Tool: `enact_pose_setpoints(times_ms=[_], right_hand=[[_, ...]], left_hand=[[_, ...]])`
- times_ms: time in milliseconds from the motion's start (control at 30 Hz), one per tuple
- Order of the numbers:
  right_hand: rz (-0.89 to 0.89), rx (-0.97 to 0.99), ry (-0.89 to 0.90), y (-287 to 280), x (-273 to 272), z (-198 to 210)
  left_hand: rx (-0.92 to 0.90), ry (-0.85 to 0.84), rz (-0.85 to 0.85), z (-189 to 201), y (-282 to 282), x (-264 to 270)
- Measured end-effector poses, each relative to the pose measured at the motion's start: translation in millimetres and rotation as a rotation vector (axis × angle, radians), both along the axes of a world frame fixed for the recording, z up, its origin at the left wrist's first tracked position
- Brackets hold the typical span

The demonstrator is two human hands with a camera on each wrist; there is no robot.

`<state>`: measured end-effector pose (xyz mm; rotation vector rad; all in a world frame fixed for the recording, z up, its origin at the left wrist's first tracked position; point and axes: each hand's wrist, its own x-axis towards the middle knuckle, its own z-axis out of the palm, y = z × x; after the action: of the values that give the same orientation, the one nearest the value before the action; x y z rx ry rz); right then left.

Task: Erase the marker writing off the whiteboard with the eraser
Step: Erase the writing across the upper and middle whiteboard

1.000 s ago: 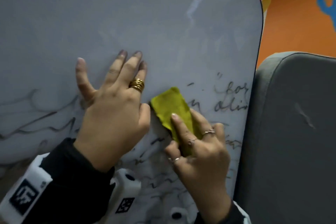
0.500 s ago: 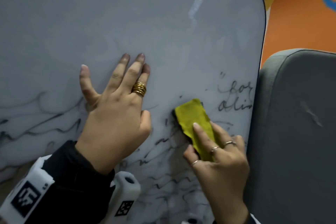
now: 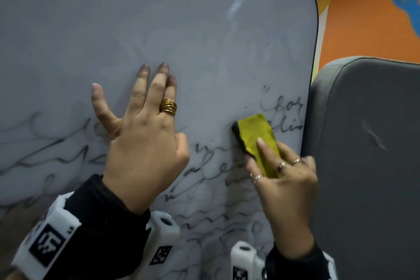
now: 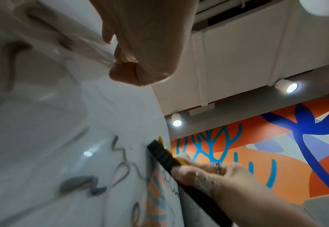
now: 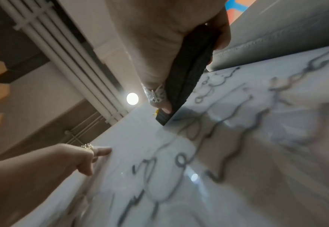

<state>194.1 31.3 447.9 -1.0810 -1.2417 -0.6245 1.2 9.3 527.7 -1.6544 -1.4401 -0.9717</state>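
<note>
Head view: I see my right hand (image 3: 281, 179) gripping the eraser (image 3: 256, 138) against the whiteboard (image 3: 159, 29).
Left hand (image 3: 141, 134): flat, fingers spread.
Writing (image 3: 284, 116): smudged, unreadable.

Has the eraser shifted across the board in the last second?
Yes. The eraser has slid right, away from the flat left hand and up against the writing near the whiteboard's right edge.

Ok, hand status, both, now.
Left hand: open, fingers spread flat on the whiteboard, holding nothing.
Right hand: grips the eraser, pressing it against the whiteboard.
</note>
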Motion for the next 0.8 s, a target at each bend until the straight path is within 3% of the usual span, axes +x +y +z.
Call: enact_pose_setpoints(times_ms=[133, 300, 400, 467, 533, 633, 733, 800], right_hand=[[0.007, 0.071, -0.009, 4, -13, 23], [0.101, 0.001, -0.110, -5, -24, -14], [0.026, -0.037, 0.081, 9, 18, -18], [0.005, -0.045, 0.229, 20, 39, -3], [0.009, -0.030, 0.270, 27, 39, 19], [0.017, 0.047, 0.163, 24, 12, 36], [0.039, 0.069, 0.047, 15, 1, 17], [0.026, 0.033, 0.082, 14, 17, 5]], left_hand=[[-0.007, -0.026, 0.004, -1, 1, 6], [-0.030, -0.047, -0.010, 0, -1, 9], [-0.036, -0.050, -0.026, 0, -2, 7], [-0.016, -0.084, -0.039, -1, -1, 9], [-0.010, -0.052, -0.056, -4, 2, 16], [-0.030, 0.071, -0.069, -11, 10, 34], [-0.042, 0.110, -0.084, -15, 18, 49], [-0.047, 0.111, -0.078, -18, 19, 51]])
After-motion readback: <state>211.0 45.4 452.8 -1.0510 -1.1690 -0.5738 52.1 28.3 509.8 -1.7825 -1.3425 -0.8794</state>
